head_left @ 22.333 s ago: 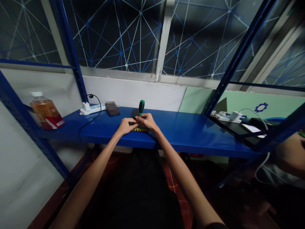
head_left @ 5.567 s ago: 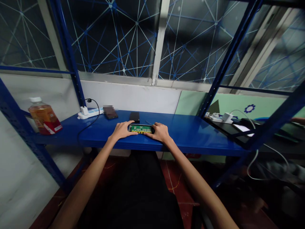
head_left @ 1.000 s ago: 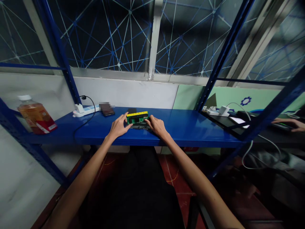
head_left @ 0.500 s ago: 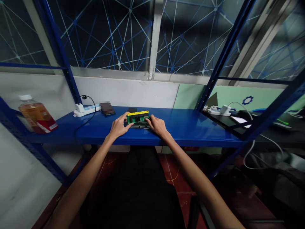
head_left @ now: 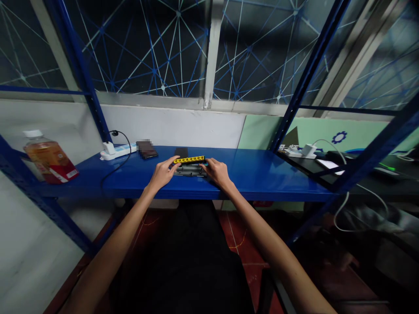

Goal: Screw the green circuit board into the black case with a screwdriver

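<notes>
A circuit board with a yellow strip along it is held just over the blue tabletop. Dark spots run along the strip, and hardly any of the green board shows. My left hand pinches its left end between thumb and fingers. At the other end, my right hand grips it with the fingers curled. A dark grey casing lies on the table right below and in front of the board. Whether the board touches the casing I cannot tell.
Behind my hands lies a small dark flat item. Back left are a dark blurred-out object and a white power strip with a black cable. A drink bottle stands far left. Blue shelf posts flank the table.
The board has been tipped and lowered towards the casing. Its green face has turned out of sight, and the yellow strip now faces me. Both hands keep their grip.
</notes>
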A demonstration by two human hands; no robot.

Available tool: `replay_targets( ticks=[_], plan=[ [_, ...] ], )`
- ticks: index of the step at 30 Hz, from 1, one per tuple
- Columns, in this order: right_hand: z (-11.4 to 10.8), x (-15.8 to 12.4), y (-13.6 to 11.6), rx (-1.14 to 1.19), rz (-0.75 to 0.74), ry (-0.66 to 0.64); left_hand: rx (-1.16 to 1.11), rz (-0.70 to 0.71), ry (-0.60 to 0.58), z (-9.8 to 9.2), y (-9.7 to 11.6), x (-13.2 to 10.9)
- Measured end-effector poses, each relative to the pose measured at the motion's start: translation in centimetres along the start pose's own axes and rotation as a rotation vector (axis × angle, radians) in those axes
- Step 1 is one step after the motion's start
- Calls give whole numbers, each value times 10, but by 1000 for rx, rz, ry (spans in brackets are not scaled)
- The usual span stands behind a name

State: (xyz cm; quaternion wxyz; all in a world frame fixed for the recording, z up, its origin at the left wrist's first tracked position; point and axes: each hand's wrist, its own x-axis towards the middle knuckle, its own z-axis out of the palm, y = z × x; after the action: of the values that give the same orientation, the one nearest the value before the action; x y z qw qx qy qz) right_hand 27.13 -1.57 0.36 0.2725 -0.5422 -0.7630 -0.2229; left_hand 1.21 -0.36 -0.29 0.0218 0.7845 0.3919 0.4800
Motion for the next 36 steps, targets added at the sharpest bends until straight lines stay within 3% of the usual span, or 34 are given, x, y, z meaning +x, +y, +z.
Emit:
replay_targets(
  ticks=[6, 11, 19, 28, 36],
  plan=[
    [1, -1, 1, 100, -20, 9, -4, 163, 20, 0, 3, 0],
    [-1, -3, -2, 216, -75, 63, 38, 217, -47, 1, 0, 1],
    [-7, -3, -4, 182, -87, -14, 71, 183, -129, 4, -10, 1],
    [-9, -3, -6, 129, -55, -109, 140, 162, -254, 3, -5, 0],
    [-8, -3, -5, 97, -48, -112, 272, 175, -260, 1, 0, 0]
  ],
)
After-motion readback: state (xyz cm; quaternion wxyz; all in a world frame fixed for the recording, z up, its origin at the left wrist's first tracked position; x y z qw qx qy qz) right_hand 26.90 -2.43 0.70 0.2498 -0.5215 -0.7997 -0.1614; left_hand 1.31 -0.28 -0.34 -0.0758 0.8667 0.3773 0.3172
